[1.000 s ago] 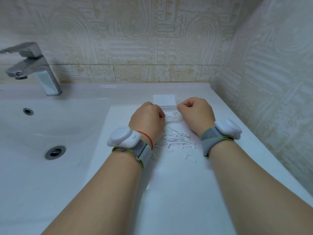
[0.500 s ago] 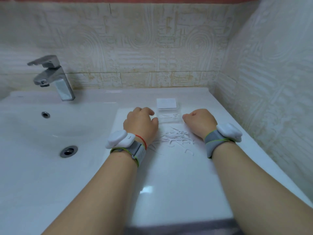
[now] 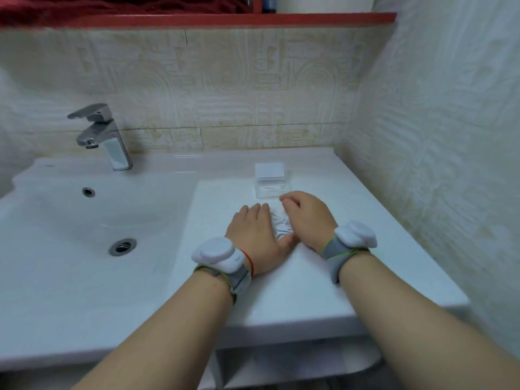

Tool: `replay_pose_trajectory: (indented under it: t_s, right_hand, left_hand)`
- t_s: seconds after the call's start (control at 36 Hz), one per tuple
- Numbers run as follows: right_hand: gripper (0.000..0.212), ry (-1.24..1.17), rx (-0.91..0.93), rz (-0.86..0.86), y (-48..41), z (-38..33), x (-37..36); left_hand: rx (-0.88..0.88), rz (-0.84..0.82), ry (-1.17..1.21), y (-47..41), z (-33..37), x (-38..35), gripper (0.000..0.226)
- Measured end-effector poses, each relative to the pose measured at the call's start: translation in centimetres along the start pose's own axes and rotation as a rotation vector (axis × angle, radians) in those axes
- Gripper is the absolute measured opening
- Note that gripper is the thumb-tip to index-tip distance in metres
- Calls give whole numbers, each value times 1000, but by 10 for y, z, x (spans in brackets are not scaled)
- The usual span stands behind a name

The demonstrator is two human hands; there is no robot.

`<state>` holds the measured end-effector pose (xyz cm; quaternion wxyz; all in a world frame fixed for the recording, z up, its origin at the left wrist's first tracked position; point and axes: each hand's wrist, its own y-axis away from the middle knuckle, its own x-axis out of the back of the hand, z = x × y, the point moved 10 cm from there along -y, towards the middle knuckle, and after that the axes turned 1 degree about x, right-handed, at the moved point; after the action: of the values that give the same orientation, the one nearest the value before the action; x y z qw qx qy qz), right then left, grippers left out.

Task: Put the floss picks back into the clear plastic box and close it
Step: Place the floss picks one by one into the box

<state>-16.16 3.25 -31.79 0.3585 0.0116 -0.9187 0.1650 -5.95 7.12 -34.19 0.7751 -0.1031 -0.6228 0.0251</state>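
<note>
A small pile of white floss picks (image 3: 281, 225) lies on the white counter between my two hands. My left hand (image 3: 257, 237) lies flat with straight fingers, its inner edge pressed against the pile's left side. My right hand (image 3: 306, 218) cups the pile from the right, with its fingers curled over the far end. Just behind the hands stands the clear plastic box (image 3: 273, 190), with a few picks inside. Its lid (image 3: 269, 170) is tipped back, open.
The sink basin (image 3: 92, 220) with its drain (image 3: 122, 246) lies to the left, and a chrome tap (image 3: 104, 136) stands behind it. A tiled wall runs close along the counter's right edge. A red shelf (image 3: 225, 19) hangs overhead. The counter's front edge (image 3: 309, 316) is near.
Both hands left the box and came back toward me. They closed in on the scattered picks and pushed them into a tight pile. The left hand went from curled to flat. The camera tilted up.
</note>
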Motion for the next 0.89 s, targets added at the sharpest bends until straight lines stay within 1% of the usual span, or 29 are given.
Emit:
replay_pose_trajectory:
  t_s: [0.06, 0.08, 0.14, 0.19, 0.25, 0.28, 0.33, 0.36, 0.39, 0.44, 0.5, 0.56, 0.58, 0.75, 0.81, 0.83, 0.89]
  right_hand:
    - [27, -148, -71, 48, -3, 5, 5]
    - [26, -221, -93, 40, -5, 6, 3]
    - [22, -371, -109, 4, -8, 5, -4]
    - [21, -580, -145, -13, -9, 8, -7]
    - [24, -769, -191, 24, -11, 15, -5]
    - [24, -767, -189, 76, -12, 19, 1]
    - [23, -556, -141, 177, -15, 26, 15]
    - [25, -436, -106, 194, -16, 25, 19]
    - [28, -349, -66, 177, -16, 21, 18]
    - [33, -260, -14, 64, -15, 15, 5]
    - [33, -195, 2, -44, -13, 11, -7]
    - [31, -207, -12, -71, -12, 11, -8]
    - [30, -244, -23, -69, -12, 11, -7]
    - [35, -514, -12, -135, -3, 1, -16]
    - [36, -607, -58, -100, -3, 4, -14]
    - [35, -609, -78, -56, -5, 8, -9]
    - [34, -509, -80, 42, -5, 14, 4]
  left_hand:
    - [-15, -4, 15, -2, 5, 0, 96]
    - [-28, -2, 31, -4, 9, 0, 95]
    - [-44, 12, 68, -8, 14, 1, 84]
    - [-40, 22, 94, -12, 14, 1, 75]
    - [-14, 48, 129, -14, 8, 0, 66]
    - [1, 64, 143, -14, 6, 1, 63]
    - [13, 79, 158, -15, 3, 2, 61]
    - [6, 82, 161, -15, 4, 2, 60]
    - [-9, 87, 161, -14, 5, 4, 58]
    - [-58, 94, 149, -13, 11, 6, 54]
    - [-100, 76, 140, -10, 16, 6, 57]
    - [-110, 53, 136, -9, 18, 4, 65]
    - [-99, 50, 139, -9, 17, 4, 66]
    - [-4, 59, 173, -10, 9, 6, 43]
    - [-1, 54, 180, -9, 10, 6, 44]
    - [2, 56, 186, -10, 9, 6, 47]
    - [27, 67, 212, -10, 4, 7, 55]
